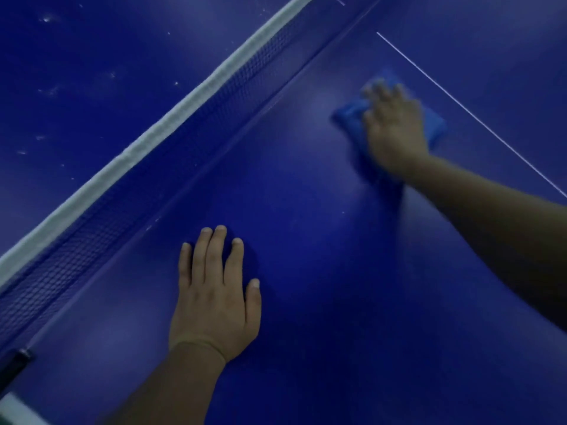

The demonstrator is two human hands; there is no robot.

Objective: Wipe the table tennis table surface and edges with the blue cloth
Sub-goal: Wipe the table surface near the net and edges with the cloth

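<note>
The dark blue table tennis table (306,240) fills the view. A folded blue cloth (351,116) lies on it at the upper right, close to the thin white centre line. My right hand (394,130) presses flat on top of the cloth with straight fingers; hand and cloth are blurred. My left hand (214,289) rests flat on the bare table at the lower middle, fingers straight and spread, holding nothing.
The net (122,191) with its white top band runs diagonally from the lower left to the top middle, left of both hands. Beyond it, the far half of the table (92,72) shows pale dust specks. A black net clamp (15,363) sits at the lower left edge.
</note>
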